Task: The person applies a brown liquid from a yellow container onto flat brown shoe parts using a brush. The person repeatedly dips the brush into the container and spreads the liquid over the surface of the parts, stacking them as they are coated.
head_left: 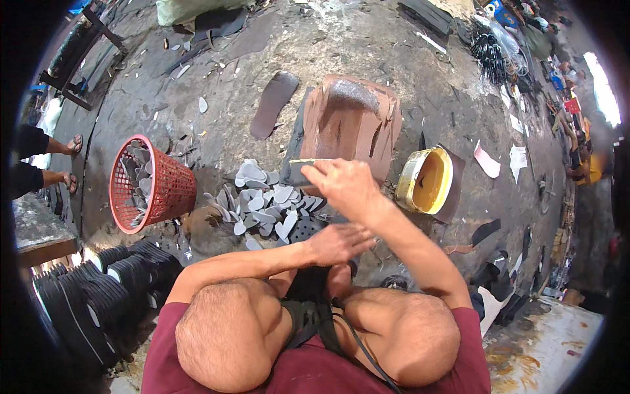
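My right hand (348, 187) reaches over the near edge of a worn brown block (344, 141) with a hollowed, dark grey top end. Its fingertips are closed on a dark flat piece with a pale yellow edge (300, 172). Below the right forearm lies my left hand (336, 244), its fingers stretched to the right; I see nothing in it. Beside the left hand is a heap of grey teardrop-shaped pieces (262, 200), with a dark dotted piece (305, 230) partly under the wrist. A brown sole-shaped piece (274, 105) lies past the block.
Right of the block stands a yellow-rimmed tub (426, 180) of yellowish-brown stuff. At left a red plastic basket (187, 184) lies tipped, holding more grey pieces. Stacked dark soles (79, 308) are at lower left. Another person's feet (72, 180) show at far left. Scraps litter the floor.
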### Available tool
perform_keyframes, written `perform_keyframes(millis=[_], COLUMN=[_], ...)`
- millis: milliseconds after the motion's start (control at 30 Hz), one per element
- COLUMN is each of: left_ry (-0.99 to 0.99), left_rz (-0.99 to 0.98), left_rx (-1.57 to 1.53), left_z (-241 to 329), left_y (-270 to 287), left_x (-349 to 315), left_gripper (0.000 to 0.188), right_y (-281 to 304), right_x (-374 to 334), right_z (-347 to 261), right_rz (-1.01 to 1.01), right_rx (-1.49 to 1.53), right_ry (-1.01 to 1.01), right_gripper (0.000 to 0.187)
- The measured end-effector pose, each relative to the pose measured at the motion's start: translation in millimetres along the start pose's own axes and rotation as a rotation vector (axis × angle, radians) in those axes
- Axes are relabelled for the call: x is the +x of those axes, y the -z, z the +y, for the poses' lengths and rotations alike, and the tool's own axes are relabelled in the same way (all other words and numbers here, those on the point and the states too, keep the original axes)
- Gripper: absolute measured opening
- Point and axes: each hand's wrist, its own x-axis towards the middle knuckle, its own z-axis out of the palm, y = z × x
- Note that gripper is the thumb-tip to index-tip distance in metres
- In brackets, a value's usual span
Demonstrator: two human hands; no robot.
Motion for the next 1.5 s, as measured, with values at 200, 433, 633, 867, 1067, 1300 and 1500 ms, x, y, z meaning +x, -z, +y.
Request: perform_keyframes(millis=[200,433,633,867,1067,1300,1500], left_ry=[-0.18,0.337,0.289,0.249,0.25,0.25,0.2], left_rz=[-0.057,0.1,0.06,-0.023,-0.107,-0.047,0.011], left_rx=[0.002,0.31,0.426,0.409,0.374,0.232,0.329], left_z=[7,-38,-38,-43,-48,-67,-61], left_y=[-15,62,49,59,80,103,91], left_x=[-2,69,52,55,55,69,52], left_gripper=[0.056,0.057,0.054,0.057,0.06,0.051,0.048], right_y=[-21,94,38,15,61,75,35], right_x=[-36,-1,56,85,4,3,-21], right_z=[-25,126,184,210,209,165,163], right_rz=[0.23,0.695,-0.006,0.051,-0.269,0.085,0.131], right_rx=[0.116,0.644,0.273,0.079,0.114,0.212,0.127], right_ry=[0.037,-0.283,-0.093,0.253,-0.36,-0.506,-0.651], right_gripper=[0.039,0.032,0.058,0.046,0.051,0.045,0.039])
